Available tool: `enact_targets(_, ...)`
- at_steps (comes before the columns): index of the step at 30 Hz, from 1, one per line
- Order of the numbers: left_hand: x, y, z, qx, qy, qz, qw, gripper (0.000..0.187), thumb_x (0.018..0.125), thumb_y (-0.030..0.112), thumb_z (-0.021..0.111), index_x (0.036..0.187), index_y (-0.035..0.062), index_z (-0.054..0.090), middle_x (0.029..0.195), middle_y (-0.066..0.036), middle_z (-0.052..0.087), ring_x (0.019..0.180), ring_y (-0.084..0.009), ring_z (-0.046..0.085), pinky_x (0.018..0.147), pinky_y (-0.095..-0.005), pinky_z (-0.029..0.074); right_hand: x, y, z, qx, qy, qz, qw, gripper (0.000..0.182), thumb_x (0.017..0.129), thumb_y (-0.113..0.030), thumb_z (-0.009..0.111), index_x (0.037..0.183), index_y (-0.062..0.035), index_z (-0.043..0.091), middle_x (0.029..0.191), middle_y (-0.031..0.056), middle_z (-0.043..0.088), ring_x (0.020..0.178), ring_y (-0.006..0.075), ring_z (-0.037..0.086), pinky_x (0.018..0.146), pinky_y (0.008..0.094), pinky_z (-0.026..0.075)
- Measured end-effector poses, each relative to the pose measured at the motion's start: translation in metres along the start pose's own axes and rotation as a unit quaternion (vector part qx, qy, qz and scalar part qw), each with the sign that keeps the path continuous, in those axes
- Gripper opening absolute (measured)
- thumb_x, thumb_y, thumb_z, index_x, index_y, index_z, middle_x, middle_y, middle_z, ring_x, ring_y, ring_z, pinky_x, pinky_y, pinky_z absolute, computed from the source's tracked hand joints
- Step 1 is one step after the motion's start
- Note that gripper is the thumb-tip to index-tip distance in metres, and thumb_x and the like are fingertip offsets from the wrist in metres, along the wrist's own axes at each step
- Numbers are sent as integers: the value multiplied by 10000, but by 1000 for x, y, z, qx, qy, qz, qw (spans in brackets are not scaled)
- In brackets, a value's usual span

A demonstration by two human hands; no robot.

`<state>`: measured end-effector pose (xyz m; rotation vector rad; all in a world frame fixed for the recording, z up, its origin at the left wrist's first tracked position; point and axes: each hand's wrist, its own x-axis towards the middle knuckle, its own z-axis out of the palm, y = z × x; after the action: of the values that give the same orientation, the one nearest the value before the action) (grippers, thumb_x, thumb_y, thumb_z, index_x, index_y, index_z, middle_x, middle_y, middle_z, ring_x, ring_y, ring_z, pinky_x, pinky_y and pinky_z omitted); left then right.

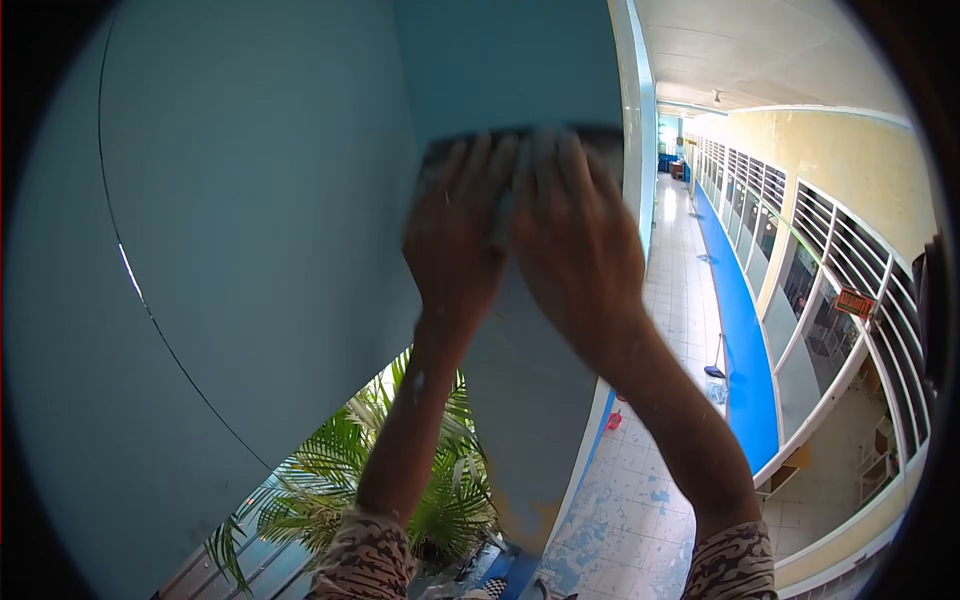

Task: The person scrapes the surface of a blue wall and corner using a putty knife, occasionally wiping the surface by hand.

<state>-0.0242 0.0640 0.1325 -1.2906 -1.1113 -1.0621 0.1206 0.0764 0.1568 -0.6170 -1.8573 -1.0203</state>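
Both my hands are raised against a blue-painted column [510, 70], blurred by motion. My left hand [455, 215] presses a dark flat sheet [600, 135] to the surface, fingers pointing up. Close beside it, my right hand [575, 215] bears on the same sheet with its fingers together. Only the sheet's dark upper edge and corners show past the fingertips; its kind cannot be made out. Below the hands the column face is greyish, with yellowish patches near its foot.
A broad blue wall [240, 200] with a thin dark cable [180, 365] fills the left. Palm-like plants [340, 480] grow below. On the right runs a tiled corridor [670, 360] with a dustpan [714, 371], a red object [614, 420] and barred windows [840, 270].
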Motion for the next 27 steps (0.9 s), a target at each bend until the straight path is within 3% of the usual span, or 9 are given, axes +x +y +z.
enact_targets(2,-52,18,-2,24,-43,-28,998,471,894,119,644,1360,165,686,1405,-74,663,1345,-293,588,1133,-473,436,-56,-17,19,14,61,-4,998,455,864,-112,604,1246,130,655,1342,252,635,1314,360,564,1129,430,467)
enact_targets(12,-262,88,-44,-47,-231,-125,964,513,849,122,678,1362,130,690,1446,-112,631,1356,-330,580,1129,-443,471,-256,-88,24,157,-149,28,976,499,863,-45,585,1323,144,613,1435,291,568,1373,396,516,1148,465,453)
enact_targets(17,-304,94,-80,-106,-332,-140,927,491,828,117,680,1316,151,718,1324,-120,704,1242,-306,662,1040,-445,527,-276,-92,4,186,-251,13,950,495,822,-123,637,1250,126,662,1298,284,648,1276,368,586,1095,450,484)
enact_targets(19,-307,87,-97,-188,-574,-236,761,386,840,241,748,1212,140,754,1162,-153,751,1067,-327,725,925,-455,568,-249,-66,-8,347,-661,118,654,500,772,-123,738,1234,61,689,1328,286,639,1206,382,640,1042,447,517)
enact_targets(20,-302,86,-101,-188,-576,-233,760,386,840,241,748,1212,140,754,1162,-153,751,1067,-327,725,925,-455,568,-262,-62,-6,348,-661,121,653,500,772,-123,738,1234,61,689,1328,286,639,1206,382,640,1042,447,517)
enact_targets(22,-275,88,-108,-169,-694,-228,662,376,821,329,816,1106,92,750,997,-158,760,945,-355,734,834,-472,586,-307,-48,5,490,-481,275,672,566,724,-167,825,1253,-8,701,1322,255,654,1195,379,657,1031,446,524)
enact_targets(23,-281,90,-108,-171,-693,-229,662,376,821,329,816,1106,92,750,997,-158,760,945,-355,734,834,-472,586,-324,-44,6,467,-407,255,743,662,695,-196,879,1310,-48,679,1345,228,653,1222,389,641,1046,458,514)
enact_targets(26,-297,96,-109,-261,-592,-240,724,441,785,441,845,981,55,761,948,-148,759,906,-347,730,791,-481,569,-337,-41,-9,494,-305,249,775,650,728,-229,866,1330,-96,661,1394,197,621,1259,376,611,1055,459,496)
enact_targets(27,-294,101,-106,-259,-659,-226,669,450,771,456,852,947,52,760,968,-152,747,909,-340,722,804,-470,562,-337,-38,-15,560,-398,267,676,732,732,-341,883,1373,-98,624,1340,209,659,1213,361,650,1027,438,517)
